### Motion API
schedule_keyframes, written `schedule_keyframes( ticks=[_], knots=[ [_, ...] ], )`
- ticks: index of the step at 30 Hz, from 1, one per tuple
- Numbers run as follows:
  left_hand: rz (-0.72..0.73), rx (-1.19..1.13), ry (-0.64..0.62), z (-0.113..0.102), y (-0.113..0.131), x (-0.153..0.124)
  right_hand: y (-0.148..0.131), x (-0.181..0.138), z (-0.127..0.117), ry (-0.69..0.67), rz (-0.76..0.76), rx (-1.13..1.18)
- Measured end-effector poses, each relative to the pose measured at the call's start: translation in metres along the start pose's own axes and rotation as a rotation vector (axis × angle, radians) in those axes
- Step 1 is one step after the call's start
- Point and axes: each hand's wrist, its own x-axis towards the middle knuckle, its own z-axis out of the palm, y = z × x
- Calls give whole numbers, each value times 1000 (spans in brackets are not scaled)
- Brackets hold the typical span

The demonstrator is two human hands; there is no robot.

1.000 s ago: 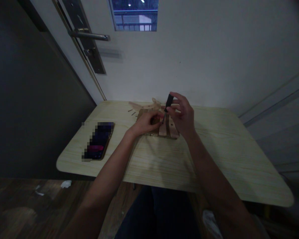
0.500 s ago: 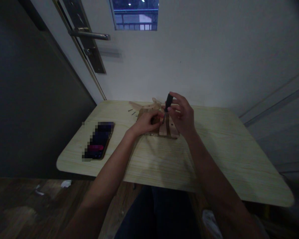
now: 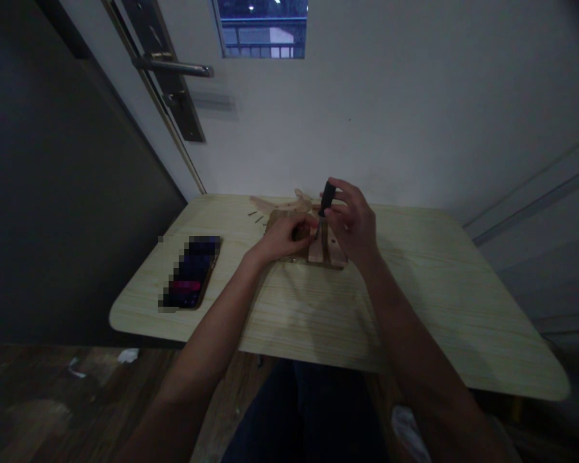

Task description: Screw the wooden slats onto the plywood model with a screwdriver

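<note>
A small wooden assembly (image 3: 324, 252) of slats lies near the far middle of the light wooden table (image 3: 318, 308). My right hand (image 3: 354, 225) is closed around a black-handled screwdriver (image 3: 326, 198), held almost upright with its tip down on the wood. My left hand (image 3: 282, 236) is curled on the assembly's left side, fingers pinched close to the screwdriver tip; what they pinch is too small to make out.
A phone (image 3: 191, 272) lies on the table's left part. Loose wooden pieces (image 3: 282, 204) and a few small screws (image 3: 256, 216) sit behind the assembly. A door with a metal handle (image 3: 176, 67) stands at left, a white wall behind.
Almost nothing differs. My right hand's fingers have shifted slightly on the screwdriver handle, which stays upright over the same spot.
</note>
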Motion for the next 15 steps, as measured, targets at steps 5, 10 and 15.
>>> schedule_keyframes(
  ticks=[5,10,15],
  knots=[
    [-8,3,-1,1,-1,0,5,0,3,13,10,-17],
    [5,5,15,1,1,0,7,0,7,42,23,-31],
    [8,15,19,0,2,-1,9,0,6,68,23,-48]
  ],
)
